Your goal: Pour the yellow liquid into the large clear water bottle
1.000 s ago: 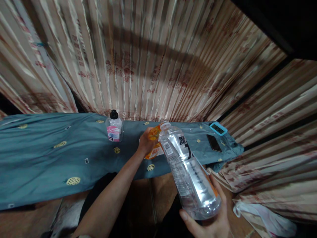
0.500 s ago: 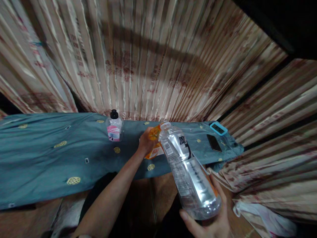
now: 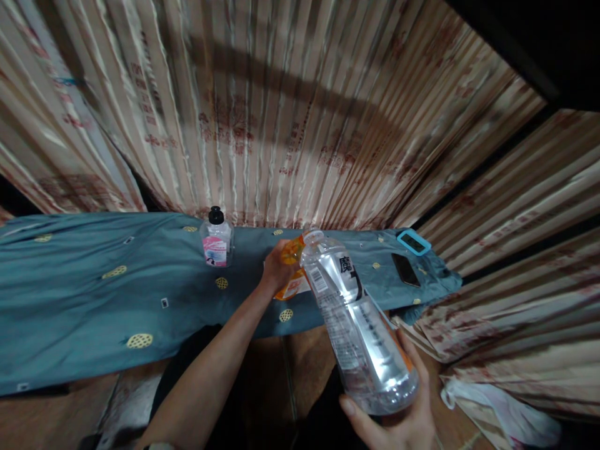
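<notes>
My right hand (image 3: 412, 406) is closed around the lower end of a large clear plastic bottle (image 3: 356, 325) with a silver label and black characters. The bottle is tilted, its uncapped-looking mouth pointing up and away from me. Beside its neck, my left hand (image 3: 276, 272) is wrapped around an orange see-through bottle (image 3: 293, 250); its orange and white lower part (image 3: 291, 287) shows below the fingers. The clear bottle overlaps the orange one, so I cannot tell whether their mouths touch. To the left a clear pump bottle (image 3: 217, 244) with a black top and pink label stands upright.
A teal cloth with yellow pineapple prints (image 3: 79, 300) covers the long bench. At its right end lie a dark phone (image 3: 405, 270) and a light-blue framed device (image 3: 414, 242). Pleated curtains (image 3: 262, 125) hang behind and right. A white plastic bag (image 3: 501, 406) lies low on the right.
</notes>
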The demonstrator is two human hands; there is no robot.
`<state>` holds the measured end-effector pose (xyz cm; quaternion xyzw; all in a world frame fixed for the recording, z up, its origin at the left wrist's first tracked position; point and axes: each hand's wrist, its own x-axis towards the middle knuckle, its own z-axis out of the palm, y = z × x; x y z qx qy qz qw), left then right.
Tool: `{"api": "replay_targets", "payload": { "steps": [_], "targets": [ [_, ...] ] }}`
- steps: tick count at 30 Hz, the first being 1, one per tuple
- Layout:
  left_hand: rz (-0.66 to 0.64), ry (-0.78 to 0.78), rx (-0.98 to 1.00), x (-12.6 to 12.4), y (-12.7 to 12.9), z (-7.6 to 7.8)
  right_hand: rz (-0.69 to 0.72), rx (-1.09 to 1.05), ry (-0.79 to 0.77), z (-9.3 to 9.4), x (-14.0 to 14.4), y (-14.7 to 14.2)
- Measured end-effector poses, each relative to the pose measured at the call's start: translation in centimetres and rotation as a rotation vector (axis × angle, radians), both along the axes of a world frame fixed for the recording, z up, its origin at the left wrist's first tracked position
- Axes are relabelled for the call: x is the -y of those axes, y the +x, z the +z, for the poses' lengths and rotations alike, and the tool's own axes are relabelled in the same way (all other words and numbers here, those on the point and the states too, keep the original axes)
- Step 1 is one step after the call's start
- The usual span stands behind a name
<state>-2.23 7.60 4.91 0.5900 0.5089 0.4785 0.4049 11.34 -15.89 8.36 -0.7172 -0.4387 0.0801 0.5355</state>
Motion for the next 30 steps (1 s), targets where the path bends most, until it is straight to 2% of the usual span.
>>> {"api": "replay_targets", "payload": {
  "steps": [7,20,30],
  "targets": [
    [0.010,-0.037,-0.028,0.2,0.0,0.8,-0.021,0.014,-0.030,0.3,0.1,-0.1],
    [0.010,0.010,-0.009,-0.3,0.1,-0.3,-0.012,0.004,-0.028,0.3,0.1,0.0],
    [0.014,0.010,-0.011,-0.1,0.0,0.1,-0.014,-0.008,-0.008,-0.3,0.0,0.0]
  ]
}}
